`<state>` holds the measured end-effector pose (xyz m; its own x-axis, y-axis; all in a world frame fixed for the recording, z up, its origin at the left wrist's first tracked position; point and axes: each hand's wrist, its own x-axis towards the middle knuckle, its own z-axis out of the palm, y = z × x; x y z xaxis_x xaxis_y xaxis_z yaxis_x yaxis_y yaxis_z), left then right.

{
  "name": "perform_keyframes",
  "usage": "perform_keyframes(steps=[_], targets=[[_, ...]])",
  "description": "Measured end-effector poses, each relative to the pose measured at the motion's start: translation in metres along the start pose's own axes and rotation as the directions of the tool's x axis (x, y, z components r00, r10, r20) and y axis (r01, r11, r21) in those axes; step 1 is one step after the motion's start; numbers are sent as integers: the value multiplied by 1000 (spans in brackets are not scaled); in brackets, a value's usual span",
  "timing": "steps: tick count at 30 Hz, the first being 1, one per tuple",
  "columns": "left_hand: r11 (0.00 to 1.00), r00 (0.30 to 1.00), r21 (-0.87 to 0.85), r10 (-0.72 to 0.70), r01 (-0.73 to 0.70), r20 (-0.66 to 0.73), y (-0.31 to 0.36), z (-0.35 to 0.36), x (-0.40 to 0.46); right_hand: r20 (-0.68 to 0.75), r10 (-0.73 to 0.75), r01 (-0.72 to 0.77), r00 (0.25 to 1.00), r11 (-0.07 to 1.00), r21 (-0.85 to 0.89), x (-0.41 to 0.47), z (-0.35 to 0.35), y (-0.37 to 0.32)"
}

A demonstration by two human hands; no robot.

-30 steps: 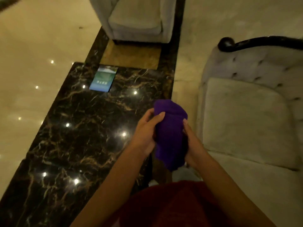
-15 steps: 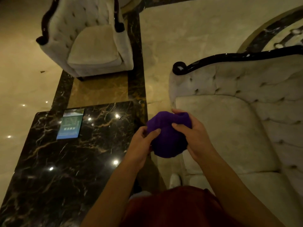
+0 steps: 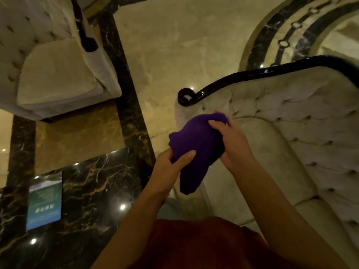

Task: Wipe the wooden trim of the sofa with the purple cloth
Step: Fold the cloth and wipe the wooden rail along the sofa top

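Purple cloth (image 3: 196,146), bunched between both hands, looks soft and light; left hand (image 3: 170,167) and right hand (image 3: 231,144) grip opposite ends, the wooden trim (image 3: 223,85) just beyond.

Both forearms reach up from the bottom of the frame toward the middle. Left hand (image 3: 171,167) grips from below-left with thumb on top, right hand (image 3: 231,142) curls over from the right.

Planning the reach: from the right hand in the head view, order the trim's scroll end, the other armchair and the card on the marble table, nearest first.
From the right hand:
1. Scroll end, just ahead and left.
2. Card, far left on the marble table.
3. Armchair, across the floor, upper left.
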<state>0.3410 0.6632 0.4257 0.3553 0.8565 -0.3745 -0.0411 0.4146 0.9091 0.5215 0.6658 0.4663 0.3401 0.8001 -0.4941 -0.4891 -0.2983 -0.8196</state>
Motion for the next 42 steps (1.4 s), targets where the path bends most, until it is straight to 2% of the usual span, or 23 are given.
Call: perform_keyframes(steps=[2, 3, 4, 5, 7, 8, 9, 13, 15, 18, 19, 21, 24, 27, 29, 31, 32, 34, 36, 38, 39, 40, 42], targets=[[998, 999, -32, -47, 47, 24, 16, -11, 26, -90, -152, 119, 984, 949, -293, 13, 4, -6], [996, 996, -52, -77, 79, 37, 24, -16, 39, -80, -296, 234, 952, 870, -435, 19, 3, -8], [990, 991, -73, -118, 122, 59, 35, -19, 51, 8, -420, 357, 908, 762, -540, 23, 0, -9], [983, 982, -69, -161, 168, 98, 46, -21, 65, 144, -445, 434, 884, 665, -608, 27, -2, -11], [966, 952, -26, -249, 257, 179, 62, -24, 96, 379, -237, 445, 894, 553, -705, 35, 2, -12], [951, 930, -9, -299, 308, 216, 70, -24, 109, 432, -140, 437, 891, 524, -731, 40, 3, -8], [936, 906, 5, -343, 352, 247, 77, -24, 122, 443, -106, 431, 890, 510, -745, 48, 4, -4], [922, 872, 117, -387, 369, 301, 89, -26, 165, 238, -180, 298, 955, 601, -742, 95, 6, 6], [927, 897, 249, -346, 281, 275, 88, -29, 186, 164, -161, 230, 973, 660, -715, 120, 4, 6], [871, 971, 483, -183, 89, 151, 89, -38, 219, 98, -96, 137, 990, 762, -633, 164, 3, 1], [855, 979, 514, -154, 63, 135, 88, -41, 230, 96, -50, 95, 994, 826, -555, 178, 4, -4], [847, 966, 526, -198, 83, 166, 88, -43, 248, 136, 38, 12, 990, 938, -347, 206, 4, -18], [876, 933, 463, -268, 133, 238, 87, -36, 275, 242, 142, -109, 960, 984, -143, 250, 9, -32], [904, 969, 384, -233, 186, 77, 78, -27, 305, 206, 145, -90, 968, 963, -255, 289, 16, -36], [904, 975, 372, -219, 210, -17, 71, -26, 321, 135, 35, 24, 990, 909, -415, 309, 14, -32], [902, 965, 345, -252, 261, -74, 57, -25, 341, 161, -44, 127, 986, 823, -554, 322, 13, -19], [894, 957, 343, -275, 289, -91, 47, -24, 350, 183, -44, 144, 982, 803, -579, 326, 16, -7], [863, 940, 372, -322, 341, -113, 35, -22, 363, 152, -47, 122, 987, 833, -539, 326, 30, 17], [854, 910, 353, -414, 382, 16, 32, -25, 377, 7, -35, 34, 999, 877, -480, 329, 44, 30], [828, 797, 264, -553, 494, 244, 33, -40, 392, -116, 18, -66, 993, 903, -424, 341, 48, 32], [803, 730, 213, -595, 557, 336, 36, -52, 401, -133, 55, -104, 990, 911, -400, 350, 47, 30], [772, 673, 188, -625, 607, 396, 38, -64, 410, -129, 75, -122, 989, 908, -402, 358, 45, 29], [751, 657, 196, -651, 630, 381, 37, -88, 434, -120, 14, -71, 993, 870, -488, 374, 46, 27]])
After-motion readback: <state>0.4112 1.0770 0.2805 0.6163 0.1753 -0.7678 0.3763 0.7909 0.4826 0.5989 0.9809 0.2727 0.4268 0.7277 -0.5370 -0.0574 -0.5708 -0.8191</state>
